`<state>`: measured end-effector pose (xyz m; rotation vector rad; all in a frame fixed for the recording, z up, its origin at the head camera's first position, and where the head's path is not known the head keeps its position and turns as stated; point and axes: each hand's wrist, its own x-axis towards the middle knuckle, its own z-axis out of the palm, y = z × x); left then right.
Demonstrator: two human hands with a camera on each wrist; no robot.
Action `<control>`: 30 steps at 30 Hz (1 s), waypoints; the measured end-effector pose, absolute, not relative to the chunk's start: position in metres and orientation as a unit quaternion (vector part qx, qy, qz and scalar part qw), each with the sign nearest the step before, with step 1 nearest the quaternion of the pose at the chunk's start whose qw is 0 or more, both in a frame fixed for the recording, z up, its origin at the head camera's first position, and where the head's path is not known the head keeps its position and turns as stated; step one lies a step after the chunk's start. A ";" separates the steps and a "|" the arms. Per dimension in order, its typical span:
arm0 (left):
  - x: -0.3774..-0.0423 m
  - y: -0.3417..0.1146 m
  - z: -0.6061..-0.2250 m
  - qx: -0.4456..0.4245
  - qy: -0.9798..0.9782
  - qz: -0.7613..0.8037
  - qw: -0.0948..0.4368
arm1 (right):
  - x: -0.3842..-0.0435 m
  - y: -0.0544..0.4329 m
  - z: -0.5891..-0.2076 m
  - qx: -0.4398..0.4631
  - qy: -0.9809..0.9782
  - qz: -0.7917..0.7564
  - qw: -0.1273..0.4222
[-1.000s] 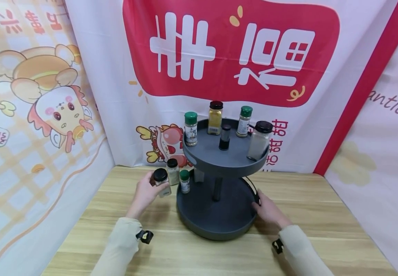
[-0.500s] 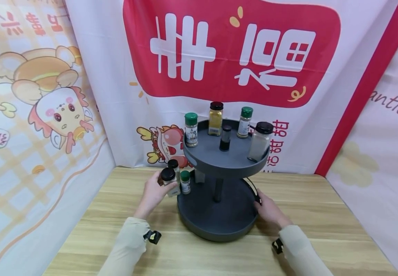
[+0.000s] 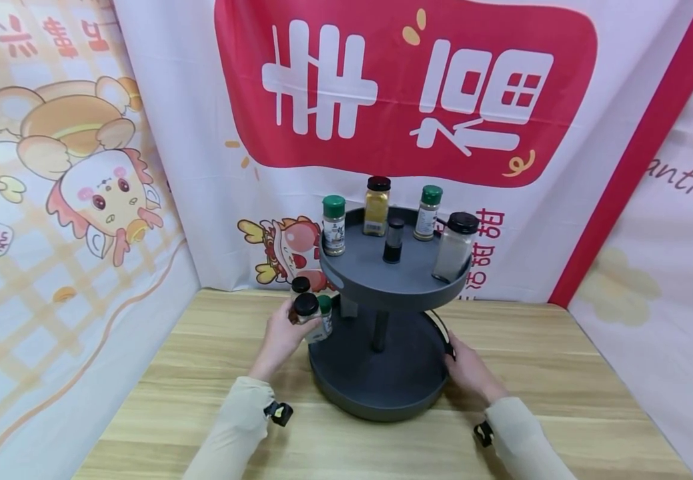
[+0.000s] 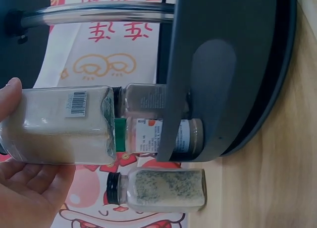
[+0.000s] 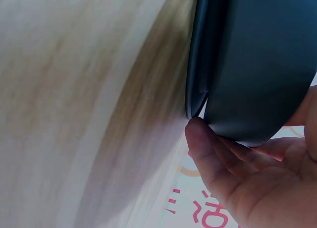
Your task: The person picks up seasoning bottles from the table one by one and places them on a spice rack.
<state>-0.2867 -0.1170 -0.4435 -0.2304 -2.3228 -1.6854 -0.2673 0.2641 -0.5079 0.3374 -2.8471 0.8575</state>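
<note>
My left hand (image 3: 281,340) holds a square clear jar (image 4: 59,126) of pale powder with a black lid. In the head view the jar overlaps the left rim of the lower tier of a dark grey two-tier rack (image 3: 379,410). Directly behind it on that tier stand a small green-capped bottle (image 4: 143,136) and another jar (image 4: 143,99). A black-lidded jar with speckled contents (image 4: 168,191) stands on the table beside the rack. My right hand (image 3: 472,367) grips the right side of the lower tier, fingertips (image 5: 198,134) under its bottom edge.
On the upper tier (image 3: 394,299) stand two green-capped bottles (image 3: 334,230) (image 3: 427,217), a yellow jar (image 3: 376,210), a small dark bottle (image 3: 393,240) and a large clear jar (image 3: 453,250). The wooden table (image 3: 190,373) meets printed cloth walls (image 3: 202,200) at back and sides.
My left hand has carried the jar rightward to the lower tier's left rim, now in front of the green-capped bottle. The right hand keeps its hold, and the rack has hardly moved.
</note>
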 end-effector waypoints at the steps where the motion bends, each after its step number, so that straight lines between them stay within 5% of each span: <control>1: -0.287 -0.116 -0.444 -0.082 -0.800 -0.580 0.131 | -0.267 0.264 -0.508 0.110 -0.950 0.284 0.074; 30: -0.299 -0.102 -0.475 -0.105 -0.820 -0.549 0.122 | -0.262 0.260 -0.511 0.099 -0.954 0.272 0.078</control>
